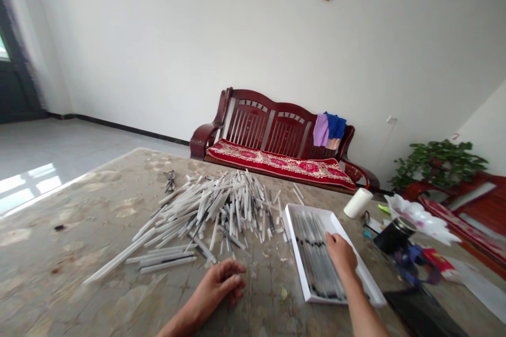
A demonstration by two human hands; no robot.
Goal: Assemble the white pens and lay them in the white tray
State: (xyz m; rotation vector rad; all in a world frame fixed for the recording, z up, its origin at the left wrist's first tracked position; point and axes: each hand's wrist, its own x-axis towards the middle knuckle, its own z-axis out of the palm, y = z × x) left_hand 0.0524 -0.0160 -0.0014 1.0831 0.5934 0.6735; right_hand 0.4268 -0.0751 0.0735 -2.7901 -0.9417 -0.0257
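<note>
My right hand (340, 253) is over a shallow white box (298, 268), its fingers curled down at the rows inside. Anything in its grasp is hidden. Slim clear sticks with black ends, resembling pens (314, 263), lie side by side in the box. My left hand (226, 280) hovers at or just above the table left of the box, fingers loosely bent and apart, with nothing in it. Beyond it spreads a large heap of thin whitish sticks (221, 205), some with dark parts. A smaller bunch of sticks (166, 259) lies at the heap's near left.
Eyeglasses (170, 181) lie behind the heap on the patterned table (98, 231). Right of the box are a white roll (358, 202), a black cup (394, 235), a petal-shaped dish (421, 218) and a red packet (440, 263). A wooden bench (272, 131) stands beyond.
</note>
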